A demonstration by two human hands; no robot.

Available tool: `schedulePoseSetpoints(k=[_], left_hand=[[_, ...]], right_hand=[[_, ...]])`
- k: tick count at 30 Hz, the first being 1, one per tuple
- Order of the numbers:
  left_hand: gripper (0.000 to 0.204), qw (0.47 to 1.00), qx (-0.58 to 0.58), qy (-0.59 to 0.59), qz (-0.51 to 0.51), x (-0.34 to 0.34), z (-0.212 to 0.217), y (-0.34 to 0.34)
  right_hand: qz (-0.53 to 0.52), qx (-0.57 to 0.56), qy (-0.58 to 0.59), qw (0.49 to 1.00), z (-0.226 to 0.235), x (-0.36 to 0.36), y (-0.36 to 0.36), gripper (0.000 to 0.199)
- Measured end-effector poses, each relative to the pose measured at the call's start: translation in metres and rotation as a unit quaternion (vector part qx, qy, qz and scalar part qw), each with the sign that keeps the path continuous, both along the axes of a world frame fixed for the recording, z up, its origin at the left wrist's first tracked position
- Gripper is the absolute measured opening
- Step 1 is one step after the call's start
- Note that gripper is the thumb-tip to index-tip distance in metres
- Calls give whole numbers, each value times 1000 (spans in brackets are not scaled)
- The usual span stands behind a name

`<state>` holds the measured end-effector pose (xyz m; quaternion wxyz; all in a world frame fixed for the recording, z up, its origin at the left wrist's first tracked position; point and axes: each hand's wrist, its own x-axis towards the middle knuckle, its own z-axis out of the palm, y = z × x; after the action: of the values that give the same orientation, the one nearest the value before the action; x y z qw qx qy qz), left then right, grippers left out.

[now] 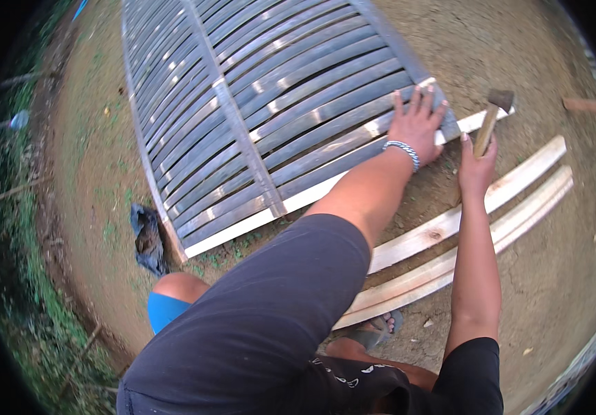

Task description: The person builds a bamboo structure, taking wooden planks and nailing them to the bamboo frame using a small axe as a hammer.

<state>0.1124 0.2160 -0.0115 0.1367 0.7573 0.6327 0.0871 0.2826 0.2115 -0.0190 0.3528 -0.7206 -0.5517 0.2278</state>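
Observation:
My left hand [417, 124], with a braided bracelet on its wrist, lies with fingers spread over the near right corner of a slatted panel [312, 90] of dark weathered strips. Along the panel's near edge runs a pale new wooden strip [232, 234], its right end sticking out past the corner. In my right hand [476, 169] is a hammer [486, 130], gripped by its wooden handle. The dark hammer head points up and away, over the strip's protruding end. Whether it touches the strip I cannot tell.
Pale loose boards [450, 236] lie on the dirt under my right forearm. A crumpled black plastic bag [147, 238] rests beside the panel's near left corner. Green plants [31, 304] edge the ground at left. A brown wooden piece [587, 105] lies at far right.

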Motion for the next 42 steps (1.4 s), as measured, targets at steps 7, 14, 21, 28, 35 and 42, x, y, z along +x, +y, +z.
schedulePoseSetpoints(k=[7, 14, 21, 28, 35, 42], left_hand=[[92, 1000, -2, -24, 6, -1, 2, -3], [86, 987, -33, -154, -18, -73, 22, -17], [35, 984, 51, -173, 8, -285, 40, -182], [16, 949, -112, -71, 287, -443, 88, -447], [23, 667, 24, 51, 743, -552, 25, -599], [26, 686, -140, 69, 711, -647, 2, -559]], right_hand=[[-77, -106, 242, 961, -20, -32, 18, 87], [-85, -149, 200, 965, -18, -43, 20, 85], [-77, -143, 178, 970, -30, -22, 24, 77], [-75, -165, 152, 972, -27, -19, 26, 52], [-60, -184, 112, 975, -33, -20, 40, 41], [-31, -213, 89, 973, -42, 20, 57, 26]])
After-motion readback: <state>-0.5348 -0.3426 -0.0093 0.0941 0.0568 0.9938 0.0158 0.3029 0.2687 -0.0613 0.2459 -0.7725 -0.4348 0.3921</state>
